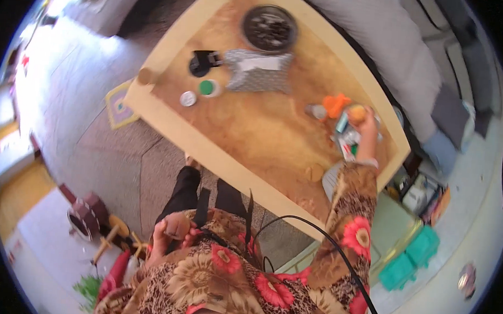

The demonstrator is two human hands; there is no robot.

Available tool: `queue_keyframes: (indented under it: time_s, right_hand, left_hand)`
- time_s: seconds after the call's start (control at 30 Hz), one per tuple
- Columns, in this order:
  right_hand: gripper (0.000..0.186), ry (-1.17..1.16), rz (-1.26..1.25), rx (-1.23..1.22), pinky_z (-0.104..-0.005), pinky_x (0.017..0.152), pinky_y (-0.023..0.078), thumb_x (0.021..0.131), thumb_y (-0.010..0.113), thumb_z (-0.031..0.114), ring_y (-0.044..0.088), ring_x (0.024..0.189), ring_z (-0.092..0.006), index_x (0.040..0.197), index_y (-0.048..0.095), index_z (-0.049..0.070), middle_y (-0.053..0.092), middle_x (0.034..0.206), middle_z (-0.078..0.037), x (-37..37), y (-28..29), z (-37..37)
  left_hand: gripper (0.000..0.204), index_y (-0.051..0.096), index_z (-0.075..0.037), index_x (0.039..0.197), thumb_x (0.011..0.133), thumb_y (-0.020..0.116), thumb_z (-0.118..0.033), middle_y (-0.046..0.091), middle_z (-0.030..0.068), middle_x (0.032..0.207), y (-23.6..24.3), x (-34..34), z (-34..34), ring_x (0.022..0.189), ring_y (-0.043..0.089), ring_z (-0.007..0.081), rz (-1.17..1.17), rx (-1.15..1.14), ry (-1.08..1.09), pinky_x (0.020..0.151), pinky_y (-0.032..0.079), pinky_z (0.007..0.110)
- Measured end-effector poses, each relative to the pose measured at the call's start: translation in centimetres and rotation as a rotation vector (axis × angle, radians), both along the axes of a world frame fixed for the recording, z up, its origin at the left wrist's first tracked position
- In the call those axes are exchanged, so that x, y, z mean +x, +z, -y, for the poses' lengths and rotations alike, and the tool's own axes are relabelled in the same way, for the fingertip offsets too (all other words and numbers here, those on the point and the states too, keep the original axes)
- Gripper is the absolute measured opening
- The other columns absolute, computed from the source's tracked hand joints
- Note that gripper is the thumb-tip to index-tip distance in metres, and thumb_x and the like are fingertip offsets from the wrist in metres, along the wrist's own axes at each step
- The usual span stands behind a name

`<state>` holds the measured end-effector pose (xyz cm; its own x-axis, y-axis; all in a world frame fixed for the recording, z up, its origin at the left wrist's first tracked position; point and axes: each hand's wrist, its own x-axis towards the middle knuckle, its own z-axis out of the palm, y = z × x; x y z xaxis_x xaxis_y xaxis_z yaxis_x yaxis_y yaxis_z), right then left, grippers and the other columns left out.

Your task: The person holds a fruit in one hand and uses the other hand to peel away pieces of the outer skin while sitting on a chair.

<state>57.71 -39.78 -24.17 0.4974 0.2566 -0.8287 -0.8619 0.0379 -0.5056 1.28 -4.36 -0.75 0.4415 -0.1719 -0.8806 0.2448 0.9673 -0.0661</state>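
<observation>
"Orange and round, that small thing at the right of the frame. Who's got it?"

"The right hand. Its fingers look curled around it, over the wooden table. It's a bit blurry."

"And the left hand?"

"Look low down, left of the middle. The left hand is by the lap, wrapped around a brown round thing. I can't tell what that is."

"How much is done?"

"Both hands are full, I'd say, and neither thing is set down yet. An orange flower shape, a light blue box and a shiny packet lie close to the right hand, not held. I can't tell if they've had their turn."

"What's in the pots?"

"At the top, the dark bowl has lots of dark and pale bits in it. Just below is a grey pouch with something white on top. Left of that, the white jar has its green lid on, so its inside is hidden."
</observation>
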Motion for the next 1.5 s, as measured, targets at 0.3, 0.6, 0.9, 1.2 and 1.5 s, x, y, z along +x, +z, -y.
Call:
queue_keyframes:
  time_s: [0.3,0.6,0.9,1.2,1.5]
  right_hand:
    - [0.052,-0.114,0.024,-0.204,-0.0429,0.062,0.054,0.085,0.051,0.045,0.063,0.075,-0.0307,0.113,0.051,0.001,0.063,0.092,-0.017,-5.0,7.0,2.3]
    - [0.025,0.555,0.427,-0.412,-0.0308,0.070,0.049,0.085,0.056,0.026,0.060,0.080,-0.0191,0.097,0.056,0.003,0.057,0.091,-0.008,-26.2,22.6,-13.1]
    - [0.024,0.999,0.053,-0.171,-0.0230,0.065,0.042,0.091,0.043,0.016,0.052,0.072,-0.0101,0.110,0.056,0.007,0.056,0.081,-0.001,-49.2,25.4,-30.8]
    - [0.035,1.407,-0.100,-0.035,-0.0183,0.056,0.033,0.090,0.045,0.006,0.042,0.060,-0.0053,0.123,0.049,0.015,0.049,0.076,0.003,-57.6,26.5,-48.7]
    - [0.021,1.885,0.222,0.025,-0.0263,0.059,0.048,0.089,0.053,0.025,0.059,0.065,-0.0135,0.087,0.062,0.006,0.062,0.077,-0.004,-50.2,-0.5,-59.2]
  left_hand:
    - [0.077,0.050,0.005,0.112,0.067,0.068,-0.055,0.060,0.0145,0.098,0.9,-1.1,-0.1,0.078,0.059,0.0162,0.047,-0.088,0.170,0.070,0.051,0.022]
    - [0.078,0.049,0.008,0.113,0.069,0.064,-0.055,0.061,0.0123,0.096,0.7,-8.3,-3.9,0.078,0.059,0.0139,0.198,-0.048,0.394,0.068,0.051,0.021]
    - [0.074,0.047,0.010,0.117,0.075,0.060,-0.049,0.059,0.0141,0.103,-1.5,-22.6,-11.9,0.082,0.058,0.0158,0.411,-0.101,0.703,0.074,0.050,0.024]
    - [0.078,0.040,0.016,0.117,0.078,0.059,-0.049,0.054,0.0151,0.095,1.4,-32.6,-21.6,0.078,0.055,0.0159,0.444,0.010,1.059,0.065,0.048,0.022]
    - [0.075,0.042,0.013,0.113,0.078,0.059,-0.051,0.051,0.0145,0.090,-0.3,-37.0,-33.3,0.074,0.050,0.0152,0.368,0.212,1.208,0.059,0.045,0.022]
